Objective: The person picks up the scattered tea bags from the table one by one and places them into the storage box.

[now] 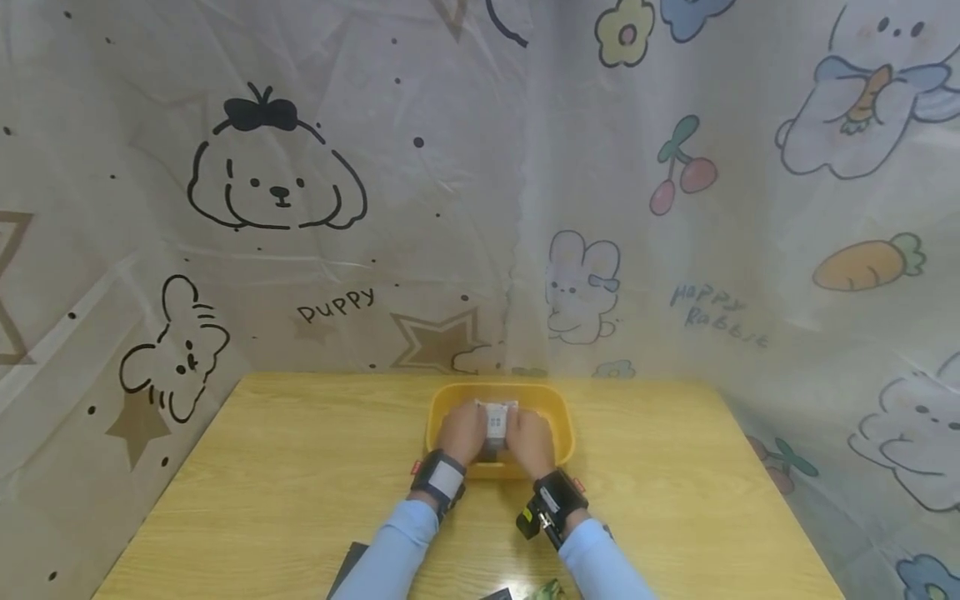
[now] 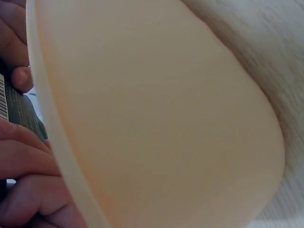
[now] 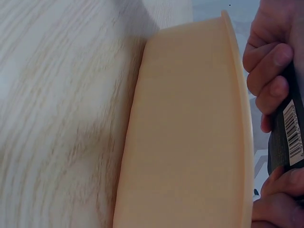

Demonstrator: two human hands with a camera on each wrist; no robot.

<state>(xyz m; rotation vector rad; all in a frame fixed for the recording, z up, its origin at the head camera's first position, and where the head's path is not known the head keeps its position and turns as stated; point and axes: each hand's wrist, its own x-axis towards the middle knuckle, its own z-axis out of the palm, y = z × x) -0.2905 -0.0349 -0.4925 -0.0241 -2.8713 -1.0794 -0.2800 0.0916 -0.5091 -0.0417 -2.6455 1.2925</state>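
A small packet (image 1: 496, 421), pale on the side facing the head camera, is held up between both hands over a yellow plastic basin (image 1: 498, 472). My left hand (image 1: 462, 432) grips its left edge with curled fingers, and my right hand (image 1: 531, 442) grips its right edge. The wrist views show the packet's other side, dark with small print and a white barcode label (image 3: 293, 133). Beyond the basin's pale-looking outer wall (image 2: 156, 109), part of the packet (image 2: 26, 111) is hidden in the left wrist view.
The basin stands on a light wooden table (image 1: 315, 450), near its back edge. A dark flat item (image 1: 348, 568) pokes out beside the left sleeve. At the bottom edge lie another dark item (image 1: 498, 595) and a green-patterned thing (image 1: 550, 591). Printed curtains (image 1: 465, 192) enclose the table.
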